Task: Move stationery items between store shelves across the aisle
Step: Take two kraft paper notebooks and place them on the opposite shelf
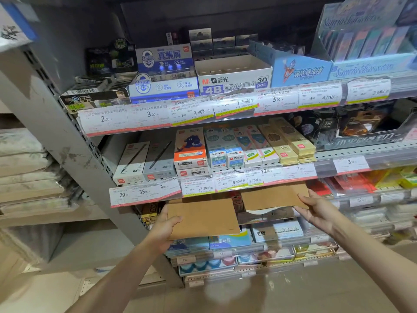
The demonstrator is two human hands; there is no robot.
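My left hand (165, 227) grips a plain brown kraft notebook (203, 219) by its left edge, held flat in front of the third shelf. My right hand (316, 210) holds a second brown kraft notebook (270, 196) by its right end, its far part tucked under the shelf edge with price tags (225, 184). White pages show at that notebook's lower edge. Both notebooks sit just below the pen and pencil boxes (191, 152).
Eraser boxes (232, 80) fill the top shelf, with a display carton (365, 62) at the right. Lower shelves hold drawing boards (228, 241) and tape rolls (207, 265). A grey slotted upright (74, 136) runs diagonally at left, with stacked paper goods (29, 172) beyond it.
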